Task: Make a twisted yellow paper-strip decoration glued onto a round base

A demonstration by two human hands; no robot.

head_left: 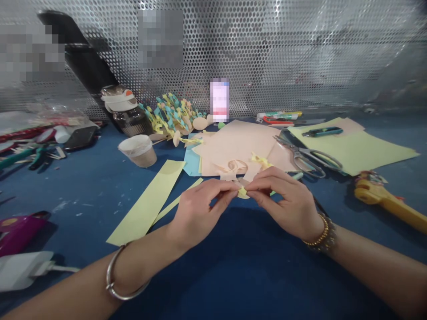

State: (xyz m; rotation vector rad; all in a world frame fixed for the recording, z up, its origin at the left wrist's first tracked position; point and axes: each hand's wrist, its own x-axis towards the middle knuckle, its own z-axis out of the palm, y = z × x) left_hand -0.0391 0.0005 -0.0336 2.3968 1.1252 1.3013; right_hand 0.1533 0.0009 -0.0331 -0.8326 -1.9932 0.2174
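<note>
My left hand (203, 206) and my right hand (283, 198) meet near the middle, thumbs and forefingers pinching a small folded piece of yellow paper (243, 193) from both sides. Fingertips cover part of it. Just beyond lie curled peach paper strips (235, 166) and a knotted pale yellow paper piece (261, 160), on top of peach sheets (233, 138). Beside my left hand are a wide yellow-green paper strip (150, 200) and a narrow strip (176, 202) of the same colour.
Scissors (308, 158) and a cutter knife (323, 132) lie at right, near a yellow-handled tool (387, 198). At back left stand a white cup (138, 151), a dark bottle (128, 113) and folded-paper stems (173, 113). A lit phone (219, 100) leans on the perforated metal wall (253, 53).
</note>
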